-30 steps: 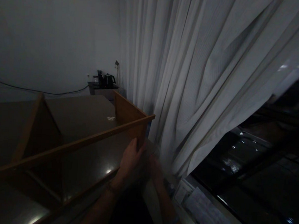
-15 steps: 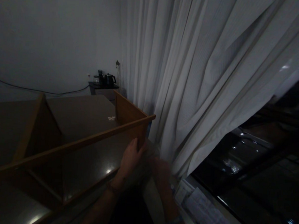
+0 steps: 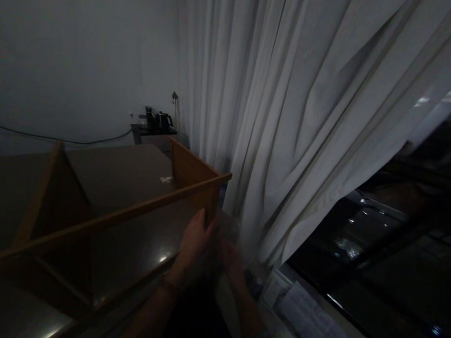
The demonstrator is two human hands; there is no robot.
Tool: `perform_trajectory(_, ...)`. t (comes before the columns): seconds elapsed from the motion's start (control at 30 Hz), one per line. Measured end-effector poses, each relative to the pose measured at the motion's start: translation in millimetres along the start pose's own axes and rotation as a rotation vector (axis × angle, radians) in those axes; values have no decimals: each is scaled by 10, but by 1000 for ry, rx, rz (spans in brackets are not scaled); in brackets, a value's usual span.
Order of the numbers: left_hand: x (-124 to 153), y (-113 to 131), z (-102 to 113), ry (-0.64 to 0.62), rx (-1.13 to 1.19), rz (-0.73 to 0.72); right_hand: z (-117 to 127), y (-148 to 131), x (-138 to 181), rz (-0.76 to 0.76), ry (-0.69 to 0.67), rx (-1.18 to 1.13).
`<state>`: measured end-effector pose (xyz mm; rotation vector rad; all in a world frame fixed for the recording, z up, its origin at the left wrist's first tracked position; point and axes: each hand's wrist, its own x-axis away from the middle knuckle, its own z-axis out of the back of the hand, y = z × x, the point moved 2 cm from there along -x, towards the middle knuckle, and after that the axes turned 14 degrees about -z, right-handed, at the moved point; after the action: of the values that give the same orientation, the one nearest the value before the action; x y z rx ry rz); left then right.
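The room is dim. My left hand (image 3: pixel 195 239) is raised at the near right corner of a dark desk (image 3: pixel 127 249), fingers up against the end of its wooden partition (image 3: pixel 102 221). My right hand (image 3: pixel 231 259) is close beside it, blurred. Both hands are around a pale, soft thing (image 3: pixel 227 231) at the desk corner. I cannot tell what this thing is or how firmly it is held.
White curtains (image 3: pixel 291 117) hang just right of the desk. A dark window (image 3: pixel 390 237) lies beyond, with papers (image 3: pixel 307 319) on its sill. A kettle (image 3: pixel 163 119) stands on a small table in the far corner. A cable (image 3: pixel 58 137) runs along the wall.
My right hand has shifted slightly left and up toward my left hand. The view has drifted a little. My left hand stays at the partition end.
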<state>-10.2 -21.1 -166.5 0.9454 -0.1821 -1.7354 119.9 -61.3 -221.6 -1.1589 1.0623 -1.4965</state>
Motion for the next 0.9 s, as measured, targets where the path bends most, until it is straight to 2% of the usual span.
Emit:
perform_trajectory(0.1,1,-12,-4,-14,-2,9,64,-16,5,85,54,177)
perform_trajectory(0.23,2,-26,-13,-15,0,15,202,-44,7,274,261,622)
perform_trajectory(0.33,2,-28,-12,-9,-6,22,305,-53,-3,343,331,807)
perform_trajectory(0.43,1,-20,-7,-6,3,5,361,-67,-21,405,309,847)
perform_trajectory(0.53,3,-21,-7,2,0,3,344,-92,-40,515,209,919)
perform_trajectory(0.63,7,-33,-16,6,-5,10,305,-107,-57,548,123,1016)
perform_trajectory(0.77,7,-34,-21,-6,0,-2,287,-124,-53,543,148,1046)
perform_trajectory(0.9,4,-19,-9,-8,2,13,251,-140,-39,540,178,950)
